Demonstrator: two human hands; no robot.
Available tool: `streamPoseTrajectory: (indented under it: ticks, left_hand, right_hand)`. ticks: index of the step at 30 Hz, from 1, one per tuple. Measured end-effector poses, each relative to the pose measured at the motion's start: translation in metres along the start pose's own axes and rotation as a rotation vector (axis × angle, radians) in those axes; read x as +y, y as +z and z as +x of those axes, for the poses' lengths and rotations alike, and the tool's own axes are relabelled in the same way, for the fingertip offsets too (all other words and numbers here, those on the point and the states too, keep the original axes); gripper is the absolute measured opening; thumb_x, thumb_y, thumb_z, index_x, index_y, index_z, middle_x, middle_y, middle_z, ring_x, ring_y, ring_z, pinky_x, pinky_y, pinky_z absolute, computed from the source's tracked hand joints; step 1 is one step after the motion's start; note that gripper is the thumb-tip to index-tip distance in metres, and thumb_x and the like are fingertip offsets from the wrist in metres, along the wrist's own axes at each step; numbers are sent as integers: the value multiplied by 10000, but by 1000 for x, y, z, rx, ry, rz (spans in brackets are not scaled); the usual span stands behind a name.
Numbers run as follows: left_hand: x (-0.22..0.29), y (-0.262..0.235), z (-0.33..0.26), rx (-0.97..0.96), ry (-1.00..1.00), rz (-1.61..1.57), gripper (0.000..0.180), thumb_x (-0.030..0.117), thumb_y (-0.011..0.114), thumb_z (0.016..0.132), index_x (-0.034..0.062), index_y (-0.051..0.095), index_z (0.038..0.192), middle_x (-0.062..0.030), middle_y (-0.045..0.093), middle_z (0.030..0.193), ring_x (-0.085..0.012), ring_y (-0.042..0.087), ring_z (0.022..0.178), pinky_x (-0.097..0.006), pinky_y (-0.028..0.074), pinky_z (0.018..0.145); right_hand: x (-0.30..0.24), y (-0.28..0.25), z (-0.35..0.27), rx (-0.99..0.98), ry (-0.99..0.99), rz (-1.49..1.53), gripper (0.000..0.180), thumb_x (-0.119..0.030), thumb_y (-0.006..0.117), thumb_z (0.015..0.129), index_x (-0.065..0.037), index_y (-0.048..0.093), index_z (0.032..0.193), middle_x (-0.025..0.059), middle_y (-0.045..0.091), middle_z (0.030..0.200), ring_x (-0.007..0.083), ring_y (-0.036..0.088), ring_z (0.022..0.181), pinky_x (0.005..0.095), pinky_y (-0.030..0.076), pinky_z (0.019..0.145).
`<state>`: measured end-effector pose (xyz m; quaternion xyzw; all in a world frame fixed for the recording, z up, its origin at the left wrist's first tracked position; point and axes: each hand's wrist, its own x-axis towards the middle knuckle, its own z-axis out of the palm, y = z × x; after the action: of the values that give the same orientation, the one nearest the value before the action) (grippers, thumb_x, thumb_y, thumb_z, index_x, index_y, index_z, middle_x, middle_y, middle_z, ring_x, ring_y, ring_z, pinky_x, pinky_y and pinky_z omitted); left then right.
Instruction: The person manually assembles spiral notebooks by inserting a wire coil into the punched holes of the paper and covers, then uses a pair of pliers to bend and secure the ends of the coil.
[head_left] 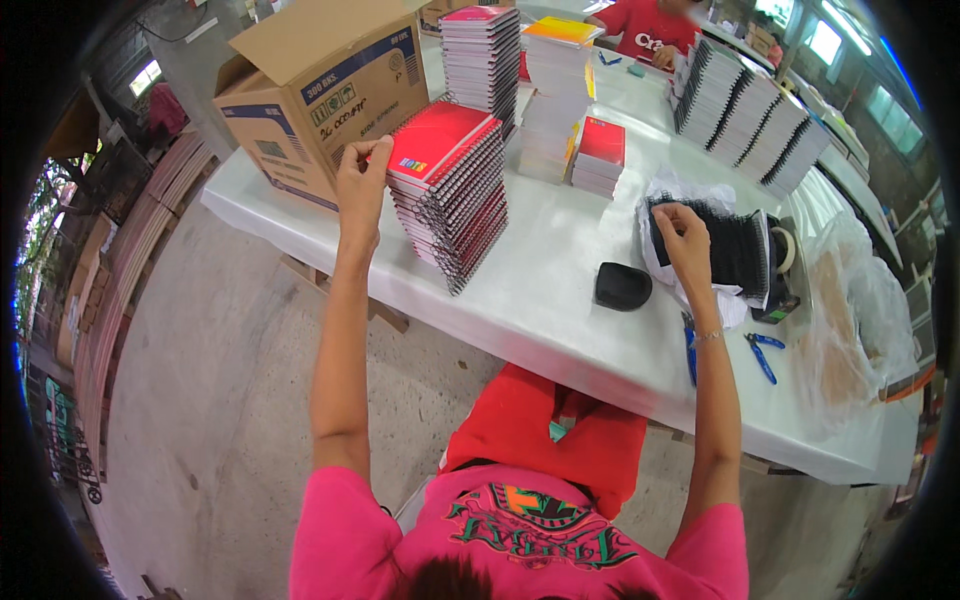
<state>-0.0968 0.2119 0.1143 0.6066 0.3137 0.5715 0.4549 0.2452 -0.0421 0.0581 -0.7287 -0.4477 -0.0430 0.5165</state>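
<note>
While the left hand (360, 180) pinches the edge of the top red notebook (437, 140) on a leaning stack (455, 215) on the white table (560, 300), the right hand (685, 235) grips a bunch of black spiral coils (735, 250) lying on white plastic wrap. A black pouch (622, 286) sits between them. Blue pliers (762, 355) lie near the right wrist. A cardboard box (320, 95) stands just beside the stack.

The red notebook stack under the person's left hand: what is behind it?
Behind the red notebook stack stands an open cardboard box and a taller notebook pile. The left hand touches the stack's top. The box's inside is hidden.
</note>
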Motion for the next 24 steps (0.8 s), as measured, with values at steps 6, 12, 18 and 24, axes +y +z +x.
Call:
streamPoseTrajectory:
  ticks: [6,12,18,24]
  left_hand:
    - [5,7,-7,-6,-7,3,271,302,641,949,35,604,974,-12,576,896,-83,504,844,-239,418,790]
    - [5,10,-9,-14,23,37,307,293,622,965,-9,589,1002,-56,584,946,-117,508,888,-258,412,838]
    - [14,2,-13,112,233,202,301,285,619,963,1,594,1057,-103,564,1043,-203,519,1012,-316,398,915]
    - [86,35,-71,273,594,421,180,161,647,922,43,620,1055,-119,523,1139,-237,463,1136,-376,357,985]
  right_hand:
    - [34,34,54,4,6,-50,239,-268,651,903,-54,710,993,121,700,903,228,662,777,348,506,737]
    - [58,70,97,67,85,-29,509,-413,646,898,27,630,1153,218,677,931,281,661,819,371,514,760]
    - [44,116,106,0,437,162,704,-484,695,856,138,575,1160,187,665,862,217,651,724,321,515,561]
    - [70,97,112,-88,490,576,354,-199,739,848,104,613,982,150,671,853,198,657,681,305,562,600]
